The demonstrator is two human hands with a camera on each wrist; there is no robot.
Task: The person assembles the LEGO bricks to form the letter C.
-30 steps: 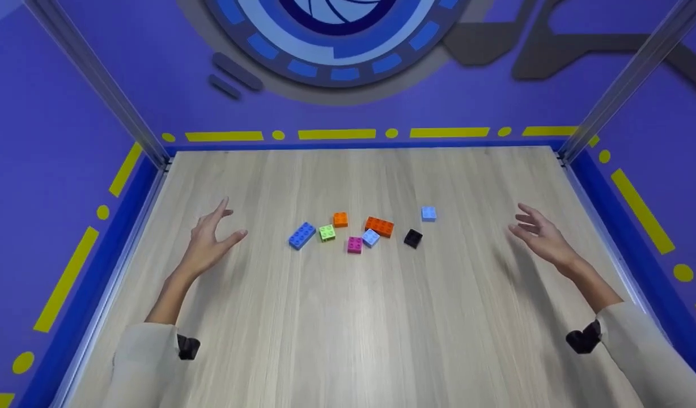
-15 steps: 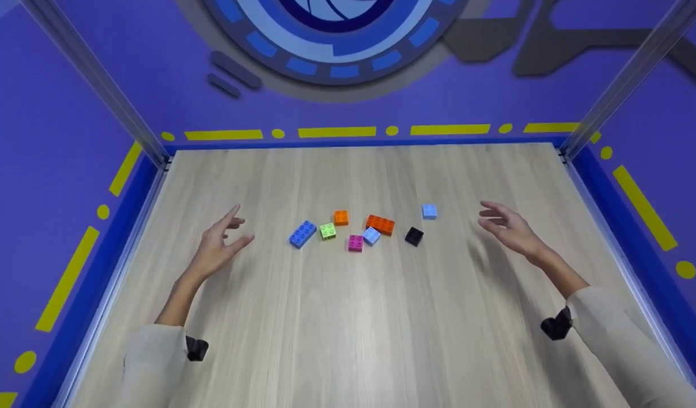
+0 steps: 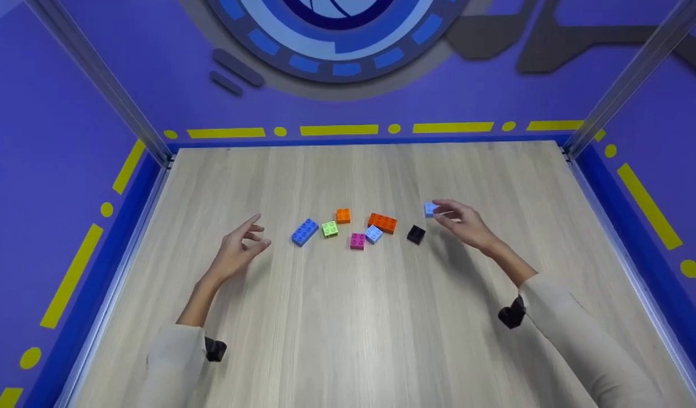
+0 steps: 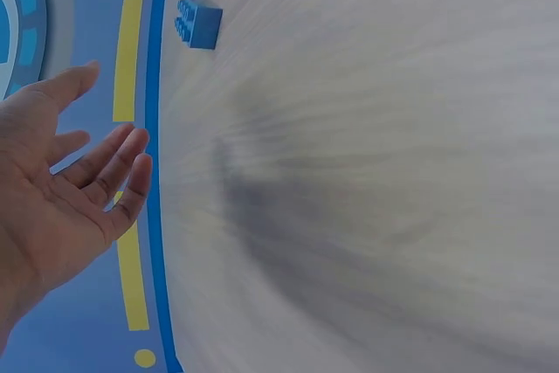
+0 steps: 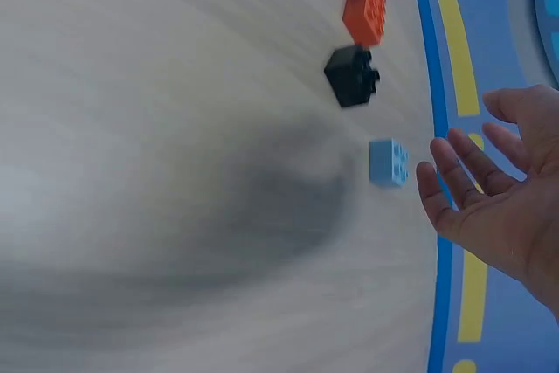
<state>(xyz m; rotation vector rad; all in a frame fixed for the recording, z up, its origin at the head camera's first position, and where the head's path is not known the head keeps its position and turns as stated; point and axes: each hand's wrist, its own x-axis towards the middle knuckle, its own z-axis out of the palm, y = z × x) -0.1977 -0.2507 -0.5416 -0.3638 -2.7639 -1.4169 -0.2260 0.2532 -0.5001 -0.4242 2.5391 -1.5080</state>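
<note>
Above the table, my right hand [image 3: 464, 224] hovers by a light blue brick [image 3: 430, 209], partly covering it in the head view. In the right wrist view that brick [image 5: 387, 162] stands apart from the relaxed fingers, and the palm holds nothing. A black brick [image 3: 416, 234] lies just to its left. On the other side, my left hand [image 3: 238, 249] hangs with loosely bent fingers and nothing in them. Nearest to it lies a long blue brick [image 3: 305, 232], also visible in the left wrist view, with a lime green brick [image 3: 330, 229] beside it.
Mid-table lie an orange brick [image 3: 343, 216], a magenta brick [image 3: 357, 241], a long red-orange brick [image 3: 382, 222] and a second light blue brick [image 3: 373, 234] close against it. Blue-purple walls [image 3: 348, 107] enclose the wooden table [image 3: 348, 317] at the back and sides.
My right hand has swept left from the table's right side to the light blue brick. My left hand has drifted slightly right and toward me. The bricks have stayed in place.
</note>
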